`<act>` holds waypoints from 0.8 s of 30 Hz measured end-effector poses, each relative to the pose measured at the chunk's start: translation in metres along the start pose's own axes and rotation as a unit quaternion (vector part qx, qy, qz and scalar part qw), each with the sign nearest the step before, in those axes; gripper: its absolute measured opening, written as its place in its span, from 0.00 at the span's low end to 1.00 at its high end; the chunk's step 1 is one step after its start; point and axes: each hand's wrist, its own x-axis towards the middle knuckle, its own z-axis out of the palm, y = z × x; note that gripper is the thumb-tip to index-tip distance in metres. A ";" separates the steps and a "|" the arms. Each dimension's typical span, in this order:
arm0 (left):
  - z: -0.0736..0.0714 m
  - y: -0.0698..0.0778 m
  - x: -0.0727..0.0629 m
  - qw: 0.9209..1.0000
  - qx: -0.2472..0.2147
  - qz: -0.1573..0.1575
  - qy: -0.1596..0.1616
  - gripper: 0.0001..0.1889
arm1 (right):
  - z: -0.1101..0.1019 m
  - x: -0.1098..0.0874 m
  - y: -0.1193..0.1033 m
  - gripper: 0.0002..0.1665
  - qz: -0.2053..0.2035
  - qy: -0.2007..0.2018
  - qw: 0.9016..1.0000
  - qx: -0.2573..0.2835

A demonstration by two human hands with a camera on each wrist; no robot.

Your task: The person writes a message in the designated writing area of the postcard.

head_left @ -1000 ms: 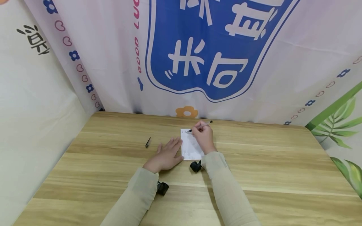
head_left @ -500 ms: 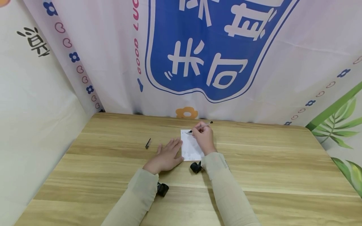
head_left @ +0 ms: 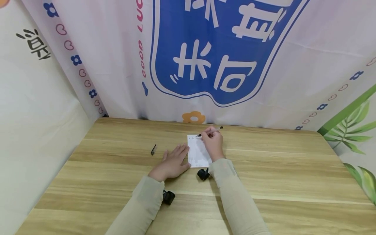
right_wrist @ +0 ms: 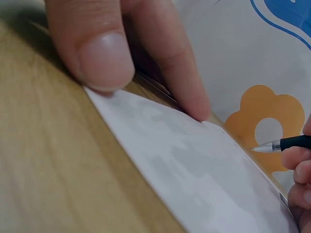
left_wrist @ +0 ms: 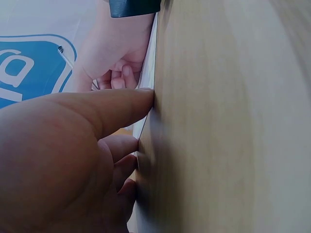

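Clock: as the head view shows it, 12 is the side away from the person.
Pen in the right hand: the right hand point(head_left: 213, 144) pinches the pen point(head_left: 217, 129) between its fingers; its tip points between 8 and 9 o'clock, its tail between 2 and 3.
Pen tip to paper: the tip is over the upper part of the paper point(head_left: 198, 152); whether it touches, I cannot tell.
Marks: small dark marks point(head_left: 191, 138) are just beside the tip, at its 9 o'clock.
Paper: it lies flat on the table point(head_left: 279, 176), long axis from 12 to 6.
Left hand: the left hand point(head_left: 172, 163), at the paper's 8 o'clock, lies with spread fingers; thumb and fingertip touch the paper's edge.
Nearer to the tip: the right hand.
Cap: the pen cap point(head_left: 153, 149) lies at the left hand's 10 o'clock, apart from it.
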 end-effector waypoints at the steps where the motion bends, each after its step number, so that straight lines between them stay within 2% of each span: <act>1: 0.000 0.000 0.000 1.000 -0.001 0.000 0.000 0.38 | 0.000 0.000 0.000 0.05 0.000 -0.004 1.000 0.001; 16: 0.000 0.001 0.000 1.000 -0.002 0.001 0.000 0.37 | 0.000 -0.001 -0.001 0.05 -0.001 -0.030 1.000 0.004; 24: 0.000 0.001 0.000 1.000 -0.004 0.000 -0.001 0.37 | 0.000 0.000 0.001 0.05 0.014 -0.039 0.999 0.006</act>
